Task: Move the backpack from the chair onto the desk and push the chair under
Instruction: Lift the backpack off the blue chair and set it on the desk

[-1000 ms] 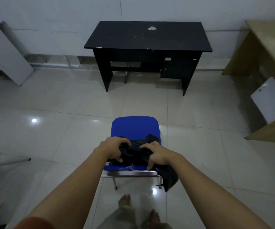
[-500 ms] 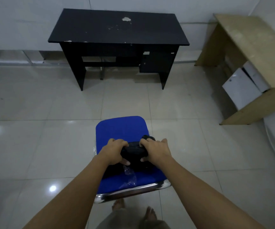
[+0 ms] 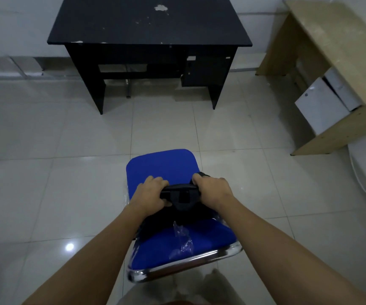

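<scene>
Head view: both hands clamped on backpack (image 3: 183, 198) over blue chair (image 3: 162, 166).
I lift straight, left hand (image 3: 152, 192) and right hand (image 3: 212, 190) level, toward black desk (image 3: 149, 20) at 12 o'clock.

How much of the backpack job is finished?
Nothing is finished yet. The black desk holds no bag. In hand: the left hand and right hand both grip the black backpack, which sits on the blue chair. Left to do: carry the backpack to the desk, then push the chair under it across the bare floor between them.
</scene>
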`<state>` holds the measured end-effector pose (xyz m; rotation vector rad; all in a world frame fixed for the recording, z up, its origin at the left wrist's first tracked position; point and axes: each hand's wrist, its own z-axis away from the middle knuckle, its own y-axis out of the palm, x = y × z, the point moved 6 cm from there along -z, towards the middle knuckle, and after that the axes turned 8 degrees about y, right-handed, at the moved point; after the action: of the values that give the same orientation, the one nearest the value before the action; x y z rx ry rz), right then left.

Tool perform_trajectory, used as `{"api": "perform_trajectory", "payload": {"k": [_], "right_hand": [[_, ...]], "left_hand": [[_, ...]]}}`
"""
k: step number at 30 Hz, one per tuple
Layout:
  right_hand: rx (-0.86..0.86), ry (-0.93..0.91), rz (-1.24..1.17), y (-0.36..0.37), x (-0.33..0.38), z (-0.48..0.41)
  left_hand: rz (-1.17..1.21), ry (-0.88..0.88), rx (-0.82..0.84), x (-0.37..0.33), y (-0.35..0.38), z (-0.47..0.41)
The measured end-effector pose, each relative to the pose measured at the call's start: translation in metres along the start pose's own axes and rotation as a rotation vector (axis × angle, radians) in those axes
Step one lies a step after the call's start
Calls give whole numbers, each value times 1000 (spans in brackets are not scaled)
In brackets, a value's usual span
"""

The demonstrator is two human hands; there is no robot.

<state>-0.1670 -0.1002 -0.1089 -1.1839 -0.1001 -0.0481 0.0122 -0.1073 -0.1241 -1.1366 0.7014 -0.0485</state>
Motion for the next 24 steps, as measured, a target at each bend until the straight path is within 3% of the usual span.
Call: {"api": "perform_trajectory", "payload": {"k": [4, 15, 24], "right_hand": [[-31, -11, -8, -17, -21, -4], [-270, -159, -151, -111, -111, -18], [-466, -355, -185, -265, -214, -39]], "left_hand": [[127, 31, -120, -25, -10, -8], [133, -16, -457, -117, -78, -78], [199, -123, -820, -228, -154, -151]]}}
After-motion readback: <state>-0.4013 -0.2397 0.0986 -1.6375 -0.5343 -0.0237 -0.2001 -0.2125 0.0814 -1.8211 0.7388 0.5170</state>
